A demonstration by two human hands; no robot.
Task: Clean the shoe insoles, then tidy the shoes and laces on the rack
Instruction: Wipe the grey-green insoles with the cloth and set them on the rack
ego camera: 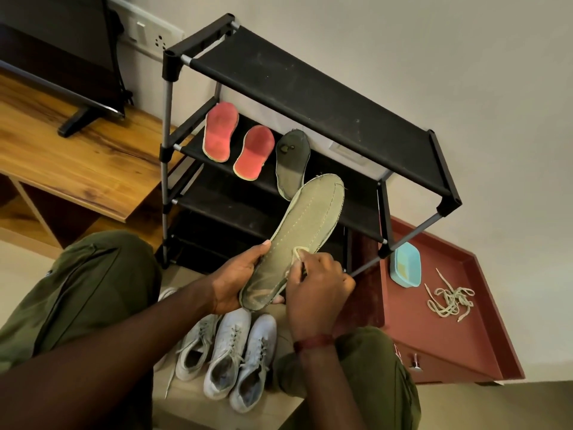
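Here, left hand: curled round heel end of green insole, held above shoes.
Right hand: pinching pale cloth against insole's right edge.
Green insole: tilted, toe toward rack, off the shelves.
Red insoles: side by side at left end of second shelf.
Dark insole: just right of them, same shelf.
Shoes: on floor, before rack's front edge.
Laces: tangled near right edge of red tray.

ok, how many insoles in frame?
4. Left red insole, right red insole, dark green insole on the rack's second shelf; olive insole in the left hand, right hand pinching a pale cloth on it. Shoes may hide more.
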